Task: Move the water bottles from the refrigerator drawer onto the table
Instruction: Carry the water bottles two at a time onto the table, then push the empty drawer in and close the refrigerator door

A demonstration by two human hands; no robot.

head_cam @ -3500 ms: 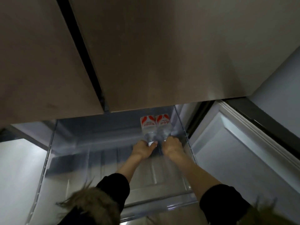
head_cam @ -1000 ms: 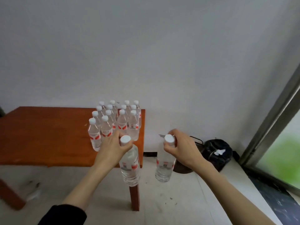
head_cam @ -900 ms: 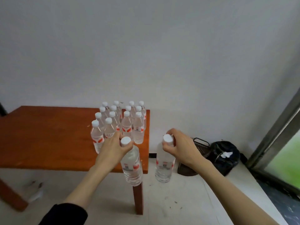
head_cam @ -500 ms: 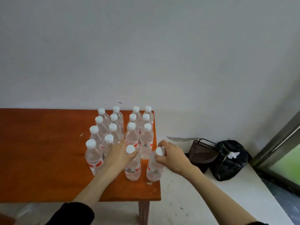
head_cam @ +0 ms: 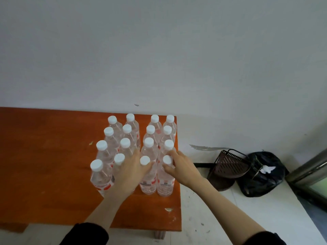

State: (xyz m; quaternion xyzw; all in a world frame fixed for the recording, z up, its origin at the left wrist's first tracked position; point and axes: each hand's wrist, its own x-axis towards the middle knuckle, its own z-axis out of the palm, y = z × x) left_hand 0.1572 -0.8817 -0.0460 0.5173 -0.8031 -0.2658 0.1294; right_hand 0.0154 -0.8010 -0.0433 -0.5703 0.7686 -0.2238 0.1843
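Several clear water bottles with white caps and red labels stand in rows near the right end of an orange wooden table (head_cam: pixel 44 174). My left hand (head_cam: pixel 130 171) grips the neck of a bottle (head_cam: pixel 148 181) standing at the front of the group. My right hand (head_cam: pixel 182 167) grips the neck of the bottle beside it (head_cam: pixel 165 184), close to the table's right edge. Both bottles stand upright on the tabletop. The refrigerator drawer is out of view.
A white wall rises right behind the table. On the floor to the right sit a dark brown basket (head_cam: pixel 230 165) and a black plastic bag (head_cam: pixel 263 175). A metal door frame (head_cam: pixel 307 170) runs along the far right.
I carried two bottles from the drawer to the table. In the last half second both came down onto the tabletop at the front of the right-hand rows, hands still on their necks.
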